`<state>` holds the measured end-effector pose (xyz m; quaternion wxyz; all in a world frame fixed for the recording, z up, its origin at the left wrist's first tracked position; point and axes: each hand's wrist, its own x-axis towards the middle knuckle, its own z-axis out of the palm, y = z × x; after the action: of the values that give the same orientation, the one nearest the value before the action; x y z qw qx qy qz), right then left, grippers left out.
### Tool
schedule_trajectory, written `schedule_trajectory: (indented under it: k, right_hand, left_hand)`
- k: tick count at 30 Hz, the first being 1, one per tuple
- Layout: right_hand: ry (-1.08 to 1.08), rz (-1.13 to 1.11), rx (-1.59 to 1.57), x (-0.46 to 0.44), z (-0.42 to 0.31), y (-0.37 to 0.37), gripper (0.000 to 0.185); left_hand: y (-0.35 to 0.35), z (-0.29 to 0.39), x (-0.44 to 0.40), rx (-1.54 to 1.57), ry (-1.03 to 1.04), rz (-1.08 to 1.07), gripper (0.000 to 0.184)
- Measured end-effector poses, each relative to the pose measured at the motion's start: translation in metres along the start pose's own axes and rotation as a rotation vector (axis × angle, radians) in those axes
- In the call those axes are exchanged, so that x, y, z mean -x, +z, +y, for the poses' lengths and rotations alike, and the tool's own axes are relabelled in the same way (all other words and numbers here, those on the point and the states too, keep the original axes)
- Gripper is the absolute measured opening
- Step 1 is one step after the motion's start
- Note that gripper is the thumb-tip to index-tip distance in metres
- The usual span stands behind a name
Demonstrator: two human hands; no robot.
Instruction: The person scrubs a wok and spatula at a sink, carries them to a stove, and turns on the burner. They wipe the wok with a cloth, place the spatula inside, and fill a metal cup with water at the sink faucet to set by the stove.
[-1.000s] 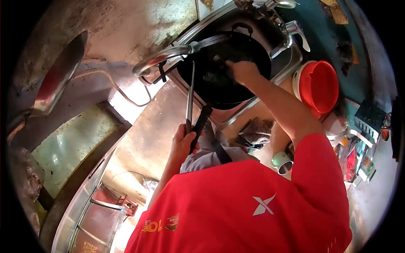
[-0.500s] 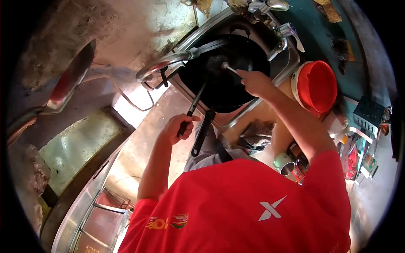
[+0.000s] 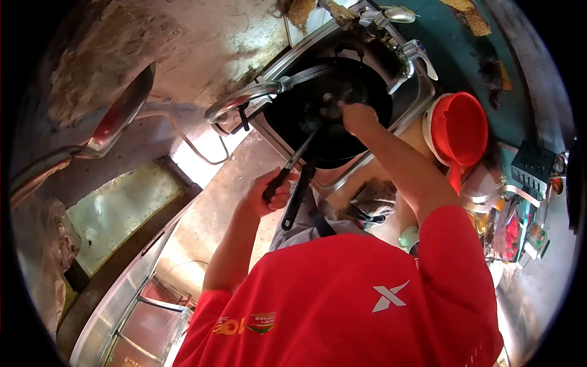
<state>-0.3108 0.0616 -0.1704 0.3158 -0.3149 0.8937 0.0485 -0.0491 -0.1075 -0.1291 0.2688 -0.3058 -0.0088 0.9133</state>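
Observation:
A black wok sits in the metal sink, its long black handle pointing toward my body. My left hand is closed around the black grip of a long-handled spatula, whose lower end goes down into the wok and is hard to see. Over the wok, my right hand is closed on a thin, pale-ended stick, mostly hidden by the fingers and blur. Water streams from the curved faucet into the wok.
The sink rim surrounds the wok. To the right stand a red plastic basin and a black slotted holder. A cloth lies below the sink. At left, a large metal ladle juts in.
My right hand has shifted slightly up and left over the wok, covering most of the stick. My left hand has moved a little right with the spatula, and the view has shifted slightly.

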Motion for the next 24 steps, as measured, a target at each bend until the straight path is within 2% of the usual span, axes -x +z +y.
schedule_trajectory:
  k: [1,3,5,7,8,10,13,17,19,21,22,24]
  right_hand:
    - [-0.006,-0.001,-0.004,-0.002,0.0,-0.011,0.034]
    - [0.044,-0.043,0.02,0.003,0.004,-0.024,0.032]
    - [0.019,-0.023,0.003,0.009,0.014,-0.022,0.032]
    - [-0.066,-0.166,-0.068,0.034,0.011,-0.026,0.038]
    - [-0.088,-0.214,-0.059,0.04,0.007,-0.018,0.043]
    - [-0.082,-0.198,-0.037,0.043,0.0,-0.011,0.045]
    - [-0.048,-0.224,0.029,0.027,0.002,-0.017,0.045]
    - [0.087,-0.13,0.058,0.015,0.027,-0.028,0.042]
    - [0.074,0.01,-0.127,0.027,0.032,-0.039,0.038]
    - [0.004,-0.034,-0.176,0.036,0.017,-0.037,0.038]
    - [-0.065,-0.072,-0.226,0.04,0.009,-0.037,0.037]
    - [-0.002,-0.037,-0.213,0.039,0.005,-0.02,0.039]
  left_hand:
    - [0.005,-0.002,0.003,0.0,0.004,0.006,0.046]
    - [0.019,-0.008,0.014,-0.363,0.038,0.213,0.044]
    - [0.034,-0.011,0.014,-0.361,0.032,0.275,0.039]
    - [0.045,-0.017,0.007,-0.348,0.141,0.583,0.033]
    - [0.042,-0.015,0.004,-0.349,0.145,0.578,0.033]
    - [0.032,-0.008,-0.005,-0.149,0.088,0.373,0.027]
    - [0.023,0.001,-0.005,-0.067,0.081,0.26,0.025]
    - [0.03,0.005,0.014,-0.243,0.148,0.448,0.024]
    - [0.037,0.004,0.013,-0.284,0.182,0.478,0.021]
    - [0.044,0.0,0.006,-0.566,0.251,0.601,0.017]
    - [0.048,-0.001,0.003,-0.571,0.254,0.598,0.017]
    - [0.053,-0.005,0.002,-0.843,0.284,0.767,0.014]
